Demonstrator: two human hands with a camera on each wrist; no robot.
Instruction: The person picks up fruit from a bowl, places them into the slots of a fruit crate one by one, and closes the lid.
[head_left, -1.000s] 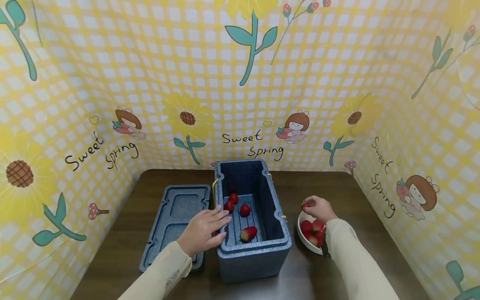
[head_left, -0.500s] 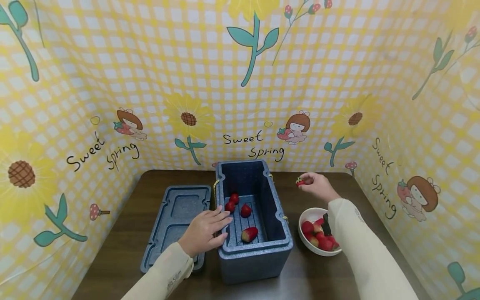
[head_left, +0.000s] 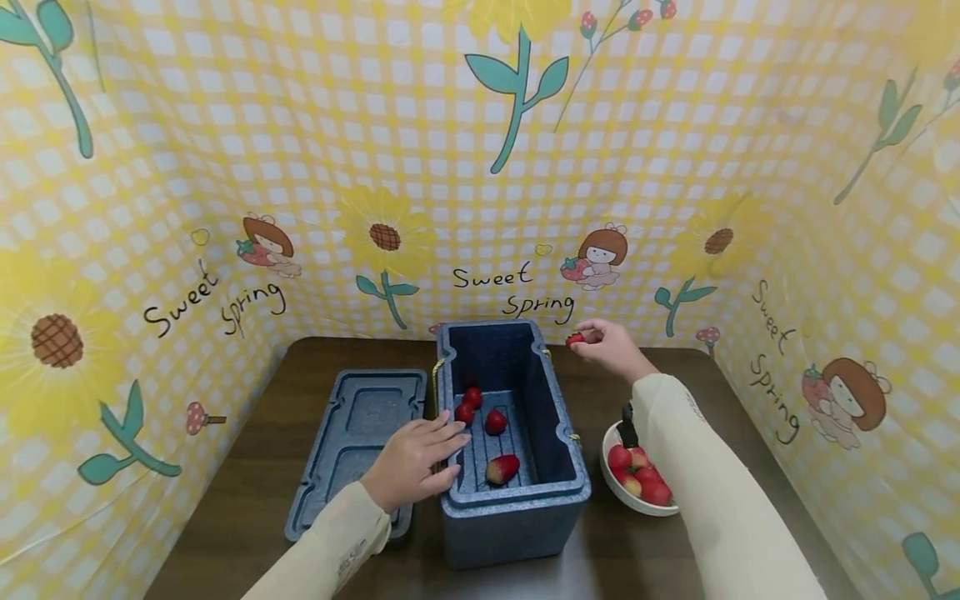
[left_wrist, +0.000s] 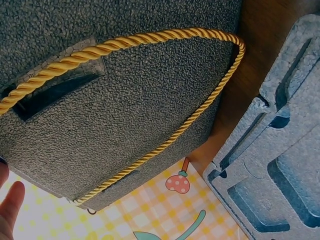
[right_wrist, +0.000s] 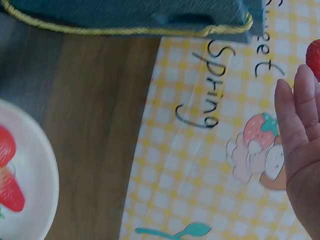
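Between its fingertips my right hand (head_left: 611, 346) pinches a small strawberry (head_left: 575, 339), raised just to the right of the foam box's far end. The same strawberry (right_wrist: 314, 59) shows at the right edge of the right wrist view, partly cut off. My left hand (head_left: 416, 462) rests on the left rim of the dark blue foam box (head_left: 517, 500), fingers extended over the edge. Several strawberries lie on the box's ribbed floor, one (head_left: 502, 470) near the front. A white bowl (head_left: 611, 492) of strawberries stands right of the box, partly behind my right sleeve.
The box's lid (head_left: 360, 450) lies flat on the brown table (head_left: 247, 483) to the left. A yellow twisted cord (left_wrist: 150, 152) hangs along the box's side. Yellow checked cloth (head_left: 420, 125) walls the table's back and sides.
My right hand has lifted the strawberry away from the bowl, moving farther back and leftward toward the box. More of the bowl shows now. My left hand has stayed on the rim.
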